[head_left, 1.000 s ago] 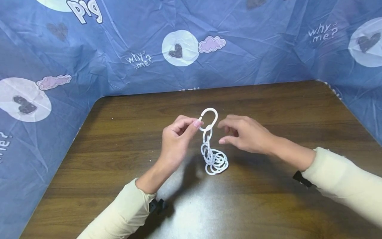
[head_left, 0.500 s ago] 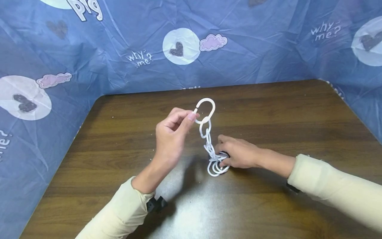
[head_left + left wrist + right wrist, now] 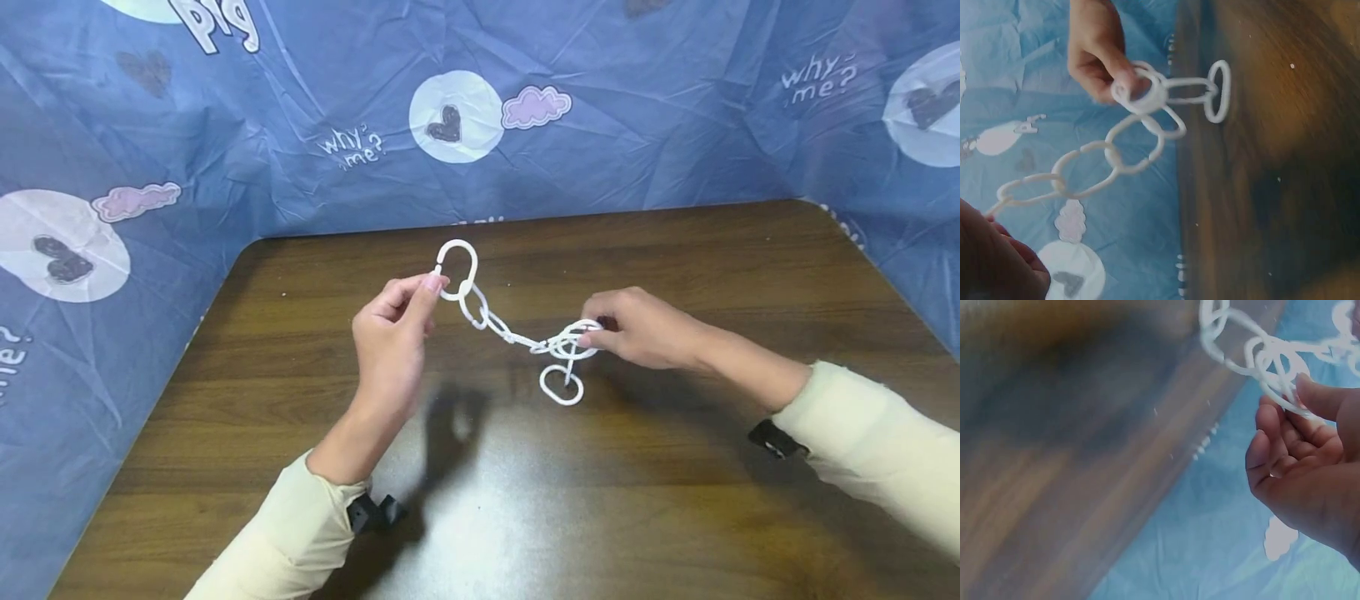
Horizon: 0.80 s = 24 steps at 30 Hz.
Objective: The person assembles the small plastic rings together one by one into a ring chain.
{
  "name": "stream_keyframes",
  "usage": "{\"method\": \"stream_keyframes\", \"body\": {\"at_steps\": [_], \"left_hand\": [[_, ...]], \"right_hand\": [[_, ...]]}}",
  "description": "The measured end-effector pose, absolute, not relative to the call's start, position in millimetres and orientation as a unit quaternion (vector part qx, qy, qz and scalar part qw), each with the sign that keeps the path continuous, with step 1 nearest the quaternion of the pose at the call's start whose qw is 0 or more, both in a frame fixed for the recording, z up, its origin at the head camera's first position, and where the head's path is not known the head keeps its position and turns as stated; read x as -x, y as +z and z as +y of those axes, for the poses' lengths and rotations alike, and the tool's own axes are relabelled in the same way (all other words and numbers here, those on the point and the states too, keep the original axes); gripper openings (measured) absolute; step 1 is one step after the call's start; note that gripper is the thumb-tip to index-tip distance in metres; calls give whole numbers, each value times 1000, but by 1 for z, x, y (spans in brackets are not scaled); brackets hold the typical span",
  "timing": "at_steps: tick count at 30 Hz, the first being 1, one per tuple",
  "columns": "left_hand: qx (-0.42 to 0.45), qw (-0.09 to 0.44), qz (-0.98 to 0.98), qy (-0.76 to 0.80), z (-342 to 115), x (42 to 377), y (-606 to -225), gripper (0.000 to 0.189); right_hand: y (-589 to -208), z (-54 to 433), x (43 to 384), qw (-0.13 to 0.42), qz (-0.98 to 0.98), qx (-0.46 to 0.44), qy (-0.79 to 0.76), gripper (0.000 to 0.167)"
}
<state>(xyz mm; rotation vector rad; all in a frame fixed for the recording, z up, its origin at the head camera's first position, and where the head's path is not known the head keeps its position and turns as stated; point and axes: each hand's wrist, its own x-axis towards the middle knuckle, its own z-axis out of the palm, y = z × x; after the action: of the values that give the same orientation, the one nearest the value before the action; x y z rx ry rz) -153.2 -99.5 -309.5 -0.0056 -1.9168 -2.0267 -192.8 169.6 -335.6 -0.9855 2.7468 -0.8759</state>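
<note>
A chain of white plastic links stretches between the two hands above the table. My left hand pinches the end link, an oval with a gap in its side, between thumb and forefinger. At the chain's other part, my right hand grips a bunch of overlapping links by thumb and fingers. Below that bunch dangles a loose end link. In the left wrist view the right hand and the sagging links show; the right wrist view has the thumb pressed on the bunched links.
A dark wood-grain table lies beneath, its far edge meeting a blue printed cloth that rises behind and at the sides. A bright glare patch marks the tabletop near the front. Small black devices sit at both cuffs.
My right hand has gone down to the heaped links, taken hold of them and lifted them off the table. The left hand has shifted left, drawing the chain out sideways.
</note>
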Motion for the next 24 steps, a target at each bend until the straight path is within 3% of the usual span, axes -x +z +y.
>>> {"method": "stream_keyframes", "body": {"at_steps": [7,13,17,24], "left_hand": [[-111,61,-729,-673,-113,165,-328,23],[-122,-33,-787,-603,-127,175,-354,31],[-95,-55,-840,-531,-136,180,-365,27],[-49,-46,-926,-370,-145,189,-373,22]], "right_hand": [[-328,187,201,81,920,271,-271,14],[-348,197,207,107,924,264,-256,10],[-361,202,211,105,930,255,-244,10],[-374,207,218,63,947,212,-234,3]]}}
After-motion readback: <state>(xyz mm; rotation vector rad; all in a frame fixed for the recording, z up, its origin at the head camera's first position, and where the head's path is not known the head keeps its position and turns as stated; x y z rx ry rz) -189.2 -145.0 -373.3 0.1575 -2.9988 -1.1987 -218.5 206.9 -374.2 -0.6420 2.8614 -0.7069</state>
